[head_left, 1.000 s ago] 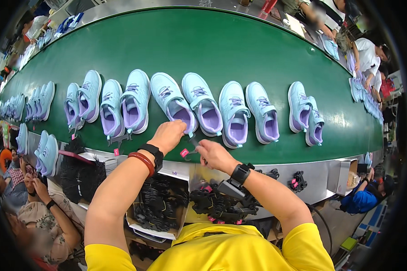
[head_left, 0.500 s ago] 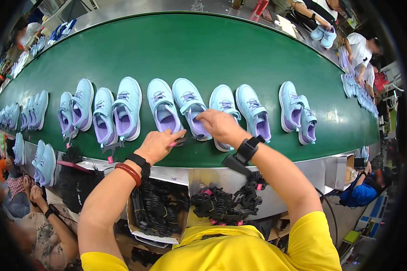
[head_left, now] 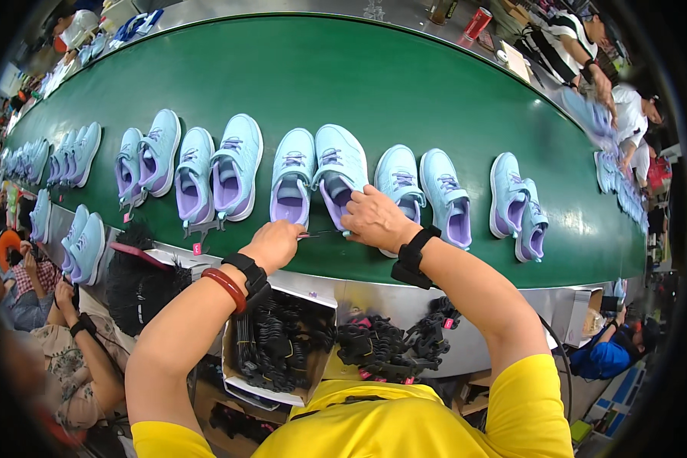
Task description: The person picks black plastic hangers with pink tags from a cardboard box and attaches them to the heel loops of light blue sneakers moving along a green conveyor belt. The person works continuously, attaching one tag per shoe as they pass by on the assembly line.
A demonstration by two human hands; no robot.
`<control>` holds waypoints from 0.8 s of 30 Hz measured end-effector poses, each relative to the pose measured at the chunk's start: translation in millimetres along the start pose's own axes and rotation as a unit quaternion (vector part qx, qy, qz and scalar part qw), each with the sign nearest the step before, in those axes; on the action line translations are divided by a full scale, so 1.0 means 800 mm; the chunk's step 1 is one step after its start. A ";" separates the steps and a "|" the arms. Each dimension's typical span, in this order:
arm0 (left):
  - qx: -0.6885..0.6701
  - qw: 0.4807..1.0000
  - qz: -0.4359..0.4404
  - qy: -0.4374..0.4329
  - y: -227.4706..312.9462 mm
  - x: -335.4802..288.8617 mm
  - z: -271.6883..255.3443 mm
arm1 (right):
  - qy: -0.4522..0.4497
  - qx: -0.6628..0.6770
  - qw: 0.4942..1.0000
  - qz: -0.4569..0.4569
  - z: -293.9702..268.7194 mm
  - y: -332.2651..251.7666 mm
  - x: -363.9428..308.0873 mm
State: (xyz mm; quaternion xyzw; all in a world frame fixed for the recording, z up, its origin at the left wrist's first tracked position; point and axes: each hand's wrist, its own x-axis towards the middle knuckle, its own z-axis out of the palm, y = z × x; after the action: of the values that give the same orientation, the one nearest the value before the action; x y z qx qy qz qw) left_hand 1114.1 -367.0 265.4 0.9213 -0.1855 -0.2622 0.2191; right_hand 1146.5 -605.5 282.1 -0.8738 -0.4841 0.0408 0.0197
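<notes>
A pair of light-blue sneakers with lilac linings lies in front of me on the green belt, toes pointing away. My left hand (head_left: 276, 243) is closed on a thin dark shoe hanger (head_left: 324, 232) with a pink mark, just behind the heel of the left sneaker (head_left: 291, 172). The hanger spans the gap between my hands, mostly hidden by my fingers. My right hand (head_left: 380, 220) pinches the heel of the right sneaker (head_left: 340, 156), its fingertips at the opening. Another sneaker (head_left: 398, 172) lies partly behind my right hand.
More sneaker pairs line the green belt (head_left: 320, 76); two at left carry hangers (head_left: 200, 229). Before me stand a box of black hangers (head_left: 271, 347) and a loose hanger heap (head_left: 382, 343). A red can (head_left: 477, 23) stands across the belt. Co-workers sit left and far right.
My right hand has drawn back from inside the right sneaker to its heel. The middle pair now stands closer together. The hanger is stretched between my hands. The view has shifted slightly.
</notes>
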 end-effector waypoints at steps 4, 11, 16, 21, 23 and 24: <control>0.004 1.000 -0.010 0.003 0.004 -0.004 -0.005 | 0.016 0.007 1.000 0.014 -0.001 -0.005 0.009; 0.016 1.000 -0.025 0.008 0.008 -0.002 0.000 | 0.016 -0.005 0.999 0.049 0.008 -0.009 0.022; -0.011 1.000 -0.004 0.027 0.003 -0.001 0.002 | 0.016 -0.014 0.999 0.047 0.019 -0.009 0.019; -0.077 0.991 0.063 0.088 0.016 -0.008 -0.005 | 0.096 0.056 0.989 0.097 0.009 -0.002 0.008; -0.133 0.983 0.072 0.105 0.007 -0.003 0.010 | 0.072 0.137 0.979 0.130 0.000 0.004 -0.004; -0.083 0.988 0.087 0.092 0.004 -0.003 0.012 | 0.110 0.159 0.974 0.122 0.000 0.009 -0.015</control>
State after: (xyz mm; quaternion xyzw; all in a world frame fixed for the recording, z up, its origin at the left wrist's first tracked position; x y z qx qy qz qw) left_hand 1105.9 -371.5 260.4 0.9005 -0.2209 -0.1707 0.3333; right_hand 1145.9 -619.6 282.4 -0.9113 -0.3557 0.0229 0.2060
